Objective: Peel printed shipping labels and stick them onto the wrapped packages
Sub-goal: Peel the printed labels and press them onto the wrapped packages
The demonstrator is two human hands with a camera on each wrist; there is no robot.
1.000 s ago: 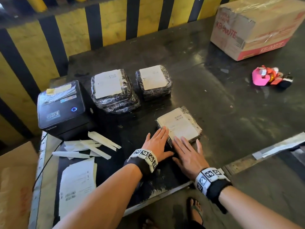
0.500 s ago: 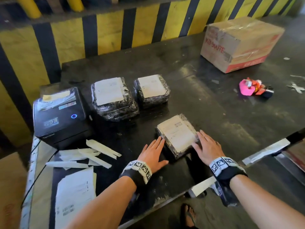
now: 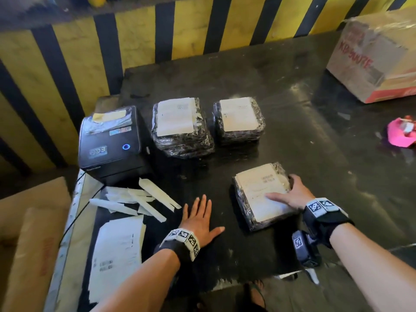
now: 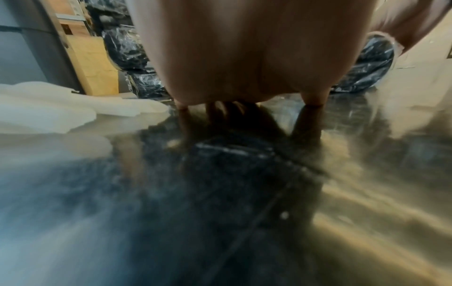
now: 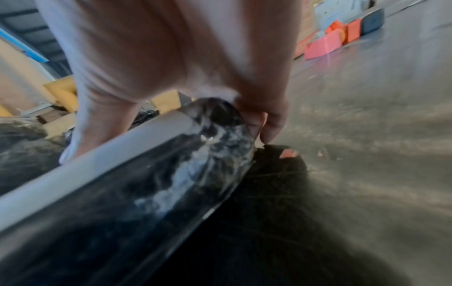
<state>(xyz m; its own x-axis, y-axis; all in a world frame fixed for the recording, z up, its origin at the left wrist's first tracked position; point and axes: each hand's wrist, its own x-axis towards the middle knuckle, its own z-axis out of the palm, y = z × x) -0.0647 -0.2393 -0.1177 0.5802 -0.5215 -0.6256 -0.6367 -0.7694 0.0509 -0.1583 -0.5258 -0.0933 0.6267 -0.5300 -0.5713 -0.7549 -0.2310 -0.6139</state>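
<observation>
A labelled wrapped package [image 3: 262,194] lay on the dark table [image 3: 304,122], gripped at its right edge by the right hand [image 3: 290,193], thumb across the label; the left hand [image 3: 199,219] rested flat, fingers spread, just beside it.

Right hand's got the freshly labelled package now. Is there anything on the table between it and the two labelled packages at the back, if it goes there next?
Nothing visible. The right hand grips the near package by its right edge, thumb on the label. Only bare dark table lies between it and the two back packages. The left hand rests flat, off to the left.
</observation>
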